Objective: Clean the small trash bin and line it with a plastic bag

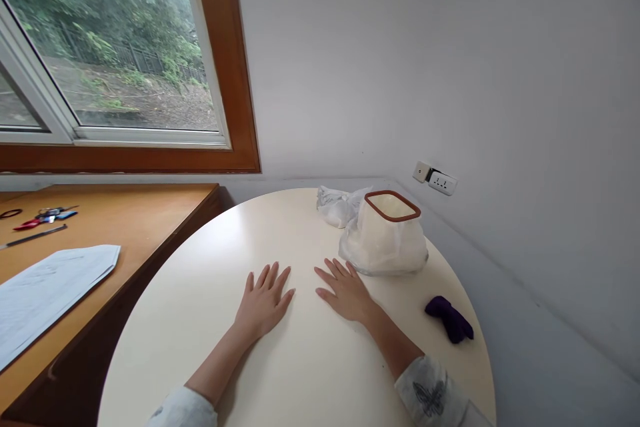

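Both of my hands lie palm down on a round cream table (pixel 200 293). My left hand (pixel 263 303) is flat with its fingers spread, holding nothing. My right hand (pixel 346 290) also rests flat, fingers apart, just in front of a wastebasket (pixel 385 240). That basket is cream with a brown square rim and a translucent plastic bag around its lower part. Behind it sits a crumpled white plastic bag (pixel 337 207). To the right of my right forearm is a bunched dark purple cloth item (pixel 450 319); its kind is unclear.
A wooden desk (pixel 150 213) on the left holds papers (pixel 55 287), a dark thin strip (pixel 35 236) and a cluster of small items (pixel 47 216). A window (pixel 125 47) is above it. The wall at right has a power socket (pixel 443 182).
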The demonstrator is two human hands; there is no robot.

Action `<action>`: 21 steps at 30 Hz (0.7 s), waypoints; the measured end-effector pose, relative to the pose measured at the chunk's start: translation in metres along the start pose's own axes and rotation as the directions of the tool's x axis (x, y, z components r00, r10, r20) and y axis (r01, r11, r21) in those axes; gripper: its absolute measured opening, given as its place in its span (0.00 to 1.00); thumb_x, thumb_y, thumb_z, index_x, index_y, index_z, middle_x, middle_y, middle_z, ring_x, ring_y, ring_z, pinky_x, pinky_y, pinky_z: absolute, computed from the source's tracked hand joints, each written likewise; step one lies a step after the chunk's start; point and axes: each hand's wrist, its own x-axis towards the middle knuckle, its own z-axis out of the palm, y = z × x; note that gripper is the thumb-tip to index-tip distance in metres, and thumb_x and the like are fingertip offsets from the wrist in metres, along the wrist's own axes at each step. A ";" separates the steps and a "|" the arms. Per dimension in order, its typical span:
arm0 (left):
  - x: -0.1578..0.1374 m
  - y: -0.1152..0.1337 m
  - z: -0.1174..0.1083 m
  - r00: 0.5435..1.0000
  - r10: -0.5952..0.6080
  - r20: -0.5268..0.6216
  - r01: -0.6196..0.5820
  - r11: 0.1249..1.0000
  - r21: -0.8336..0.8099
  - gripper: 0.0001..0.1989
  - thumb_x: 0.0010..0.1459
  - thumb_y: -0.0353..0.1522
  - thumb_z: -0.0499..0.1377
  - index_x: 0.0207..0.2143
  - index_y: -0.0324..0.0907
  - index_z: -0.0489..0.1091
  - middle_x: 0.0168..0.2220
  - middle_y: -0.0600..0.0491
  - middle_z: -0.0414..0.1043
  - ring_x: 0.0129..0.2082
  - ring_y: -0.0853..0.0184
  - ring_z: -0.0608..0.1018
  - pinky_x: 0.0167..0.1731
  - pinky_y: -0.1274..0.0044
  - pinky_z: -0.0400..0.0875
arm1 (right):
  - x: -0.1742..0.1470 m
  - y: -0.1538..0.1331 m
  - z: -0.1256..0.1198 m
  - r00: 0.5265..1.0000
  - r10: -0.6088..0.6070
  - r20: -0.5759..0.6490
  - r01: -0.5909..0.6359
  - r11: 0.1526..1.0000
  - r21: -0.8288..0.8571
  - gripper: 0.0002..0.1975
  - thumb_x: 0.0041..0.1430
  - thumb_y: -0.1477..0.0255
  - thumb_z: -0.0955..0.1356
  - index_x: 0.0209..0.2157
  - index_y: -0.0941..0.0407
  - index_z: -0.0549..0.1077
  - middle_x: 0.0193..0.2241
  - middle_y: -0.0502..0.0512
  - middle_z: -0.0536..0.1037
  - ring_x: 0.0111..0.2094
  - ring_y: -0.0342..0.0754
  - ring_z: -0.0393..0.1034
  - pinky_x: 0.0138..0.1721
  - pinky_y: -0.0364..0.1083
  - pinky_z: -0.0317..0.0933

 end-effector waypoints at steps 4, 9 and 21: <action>0.001 0.000 0.000 1.000 -0.005 0.020 0.005 1.000 -0.006 0.30 0.59 0.50 0.36 0.62 0.52 0.46 0.64 0.50 0.41 0.64 0.56 0.46 0.59 0.57 0.38 | 0.000 0.000 -0.001 1.000 -0.001 -0.004 0.001 1.000 0.003 0.27 0.62 0.53 0.49 0.60 0.43 0.50 0.64 0.47 0.46 0.64 0.48 0.34 0.61 0.54 0.29; 0.002 0.000 -0.001 0.999 -0.007 0.031 0.008 1.000 -0.012 0.30 0.59 0.50 0.36 0.62 0.52 0.46 0.65 0.51 0.40 0.64 0.57 0.45 0.59 0.57 0.38 | 0.001 -0.002 -0.003 1.000 0.011 0.023 -0.010 1.000 -0.011 0.27 0.62 0.54 0.49 0.61 0.43 0.49 0.64 0.47 0.45 0.64 0.48 0.34 0.61 0.54 0.29; 0.002 -0.002 0.002 1.000 -0.006 0.030 0.006 1.000 -0.003 0.30 0.59 0.50 0.36 0.62 0.52 0.45 0.65 0.51 0.40 0.64 0.57 0.45 0.59 0.57 0.38 | 0.002 -0.001 -0.002 1.000 0.013 0.026 -0.012 1.000 -0.028 0.27 0.62 0.54 0.49 0.61 0.44 0.49 0.64 0.48 0.45 0.64 0.49 0.34 0.61 0.54 0.29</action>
